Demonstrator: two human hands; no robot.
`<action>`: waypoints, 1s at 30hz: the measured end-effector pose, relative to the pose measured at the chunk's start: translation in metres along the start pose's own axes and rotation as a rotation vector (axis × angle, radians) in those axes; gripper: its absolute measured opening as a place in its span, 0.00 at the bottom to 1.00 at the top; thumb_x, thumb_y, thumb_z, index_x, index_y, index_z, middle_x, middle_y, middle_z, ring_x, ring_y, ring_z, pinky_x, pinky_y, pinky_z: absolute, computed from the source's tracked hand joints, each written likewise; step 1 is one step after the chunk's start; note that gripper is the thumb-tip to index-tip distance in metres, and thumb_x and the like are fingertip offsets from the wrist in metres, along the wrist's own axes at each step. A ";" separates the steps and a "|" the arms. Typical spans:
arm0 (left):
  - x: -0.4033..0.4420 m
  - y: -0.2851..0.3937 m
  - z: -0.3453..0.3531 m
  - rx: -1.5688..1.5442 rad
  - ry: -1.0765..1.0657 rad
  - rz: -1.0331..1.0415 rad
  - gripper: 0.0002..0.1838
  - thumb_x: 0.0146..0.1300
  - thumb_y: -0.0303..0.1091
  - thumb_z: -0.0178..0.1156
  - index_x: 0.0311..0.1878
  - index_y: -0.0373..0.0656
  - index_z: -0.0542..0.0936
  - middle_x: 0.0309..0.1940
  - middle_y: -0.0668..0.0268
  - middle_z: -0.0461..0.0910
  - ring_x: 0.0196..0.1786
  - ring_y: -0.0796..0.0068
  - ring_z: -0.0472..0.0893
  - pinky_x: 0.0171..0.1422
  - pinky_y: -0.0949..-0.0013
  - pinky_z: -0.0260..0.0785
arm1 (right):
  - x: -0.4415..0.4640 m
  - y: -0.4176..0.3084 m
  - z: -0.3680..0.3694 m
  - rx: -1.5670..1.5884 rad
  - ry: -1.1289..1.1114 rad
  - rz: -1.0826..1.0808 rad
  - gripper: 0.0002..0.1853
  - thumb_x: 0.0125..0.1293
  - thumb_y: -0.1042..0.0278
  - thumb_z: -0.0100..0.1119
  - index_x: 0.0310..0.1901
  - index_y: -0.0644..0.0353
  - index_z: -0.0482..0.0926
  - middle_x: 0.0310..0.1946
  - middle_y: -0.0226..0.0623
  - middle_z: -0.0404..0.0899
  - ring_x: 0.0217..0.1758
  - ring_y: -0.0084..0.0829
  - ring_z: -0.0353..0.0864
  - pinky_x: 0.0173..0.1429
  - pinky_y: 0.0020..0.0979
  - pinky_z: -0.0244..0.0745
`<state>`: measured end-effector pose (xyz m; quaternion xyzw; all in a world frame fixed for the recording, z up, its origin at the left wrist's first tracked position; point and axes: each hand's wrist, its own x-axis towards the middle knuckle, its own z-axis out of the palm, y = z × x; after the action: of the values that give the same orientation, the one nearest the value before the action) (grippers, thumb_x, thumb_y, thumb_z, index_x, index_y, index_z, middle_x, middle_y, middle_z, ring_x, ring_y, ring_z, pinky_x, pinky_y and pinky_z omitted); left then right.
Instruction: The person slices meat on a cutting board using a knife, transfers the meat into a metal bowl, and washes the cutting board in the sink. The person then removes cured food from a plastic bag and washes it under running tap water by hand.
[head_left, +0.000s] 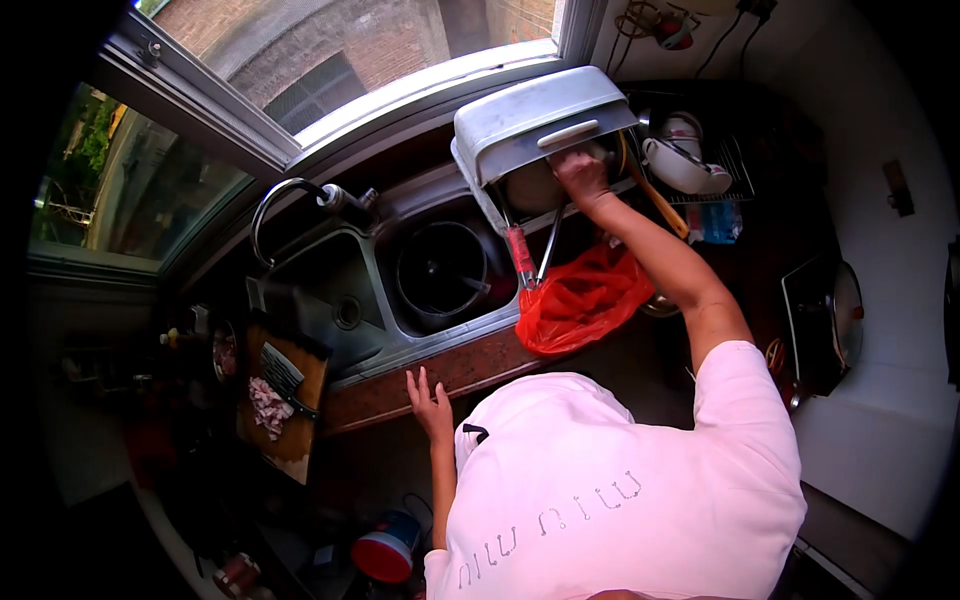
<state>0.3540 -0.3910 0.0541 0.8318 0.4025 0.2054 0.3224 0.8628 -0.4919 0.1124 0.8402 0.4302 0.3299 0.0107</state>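
Note:
My right hand (582, 177) reaches into a white lidded dish box (540, 100), just below the handle (567, 133) of its raised lid. Its fingers look curled, and what they hold, if anything, is hidden. A round dish (535, 187) shows inside the box beside the hand. Below it hangs a red plastic bag (580, 305), near red-handled tongs (521, 255) that stick out of the box. My left hand (430, 405) is at the front edge of the reddish counter (375, 398), fingers spread, holding nothing.
A double sink (388, 335) with a curved faucet (262, 215) holds a dark pot (440, 270). On a cutting board (290, 440) at left lie a cleaver (282, 372) and chopped meat (268, 408). White cups (675, 165) stand on a rack at right. A bucket (385, 550) sits below.

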 end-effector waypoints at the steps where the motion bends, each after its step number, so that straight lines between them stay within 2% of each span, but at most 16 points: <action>1: 0.004 0.001 -0.001 -0.004 -0.003 0.008 0.25 0.60 0.27 0.59 0.63 0.43 0.72 0.68 0.49 0.61 0.67 0.47 0.65 0.69 0.56 0.58 | 0.006 0.006 -0.019 0.032 0.014 -0.032 0.05 0.56 0.63 0.59 0.28 0.51 0.76 0.22 0.34 0.75 0.24 0.33 0.80 0.24 0.32 0.76; 5: 0.019 0.003 -0.002 -0.011 -0.028 0.032 0.25 0.60 0.27 0.59 0.63 0.42 0.72 0.68 0.48 0.62 0.67 0.47 0.65 0.68 0.56 0.59 | -0.005 0.008 -0.041 0.087 0.044 -0.039 0.09 0.56 0.57 0.62 0.28 0.50 0.74 0.23 0.33 0.74 0.25 0.32 0.79 0.24 0.31 0.75; 10: 0.027 0.007 0.001 -0.035 -0.051 0.053 0.25 0.59 0.26 0.59 0.62 0.43 0.72 0.67 0.48 0.62 0.66 0.47 0.66 0.68 0.56 0.60 | -0.025 -0.012 -0.041 -0.108 0.068 -0.071 0.01 0.54 0.67 0.54 0.29 0.49 0.72 0.26 0.29 0.72 0.24 0.26 0.76 0.23 0.27 0.74; 13: 0.032 0.000 0.000 -0.022 -0.052 0.084 0.25 0.59 0.26 0.59 0.62 0.43 0.72 0.67 0.48 0.63 0.66 0.46 0.66 0.68 0.56 0.60 | -0.035 -0.007 -0.062 -0.067 0.141 -0.207 0.02 0.53 0.67 0.54 0.27 0.50 0.72 0.24 0.29 0.70 0.24 0.26 0.75 0.22 0.27 0.71; 16: 0.038 -0.002 0.003 -0.024 -0.049 0.089 0.25 0.59 0.26 0.59 0.62 0.43 0.73 0.66 0.48 0.63 0.66 0.46 0.66 0.68 0.56 0.60 | -0.052 0.009 -0.063 0.025 0.101 -0.329 0.02 0.54 0.66 0.54 0.27 0.48 0.72 0.23 0.27 0.69 0.24 0.26 0.73 0.24 0.27 0.69; 22: 0.045 0.011 0.004 -0.015 -0.085 0.145 0.24 0.60 0.24 0.58 0.61 0.42 0.73 0.66 0.48 0.65 0.66 0.48 0.66 0.68 0.58 0.60 | -0.062 0.004 -0.060 0.065 0.098 -0.401 0.02 0.53 0.66 0.54 0.26 0.48 0.72 0.23 0.27 0.69 0.24 0.26 0.72 0.25 0.27 0.69; 25: 0.053 0.019 0.010 0.005 -0.112 0.193 0.24 0.59 0.25 0.59 0.61 0.42 0.73 0.65 0.49 0.65 0.66 0.48 0.66 0.68 0.57 0.60 | -0.043 -0.005 -0.071 0.014 0.111 -0.244 0.02 0.52 0.66 0.54 0.25 0.49 0.72 0.23 0.28 0.68 0.24 0.26 0.72 0.25 0.27 0.69; 30: 0.069 0.044 0.019 -0.021 -0.167 0.240 0.24 0.59 0.25 0.59 0.61 0.42 0.73 0.66 0.50 0.64 0.67 0.48 0.65 0.68 0.54 0.58 | -0.051 -0.015 -0.077 0.034 0.112 -0.337 0.04 0.52 0.65 0.54 0.23 0.50 0.71 0.22 0.28 0.67 0.24 0.27 0.71 0.24 0.28 0.67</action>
<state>0.4298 -0.3634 0.0766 0.8847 0.2696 0.1770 0.3365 0.7880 -0.5405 0.1403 0.7365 0.5705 0.3625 0.0276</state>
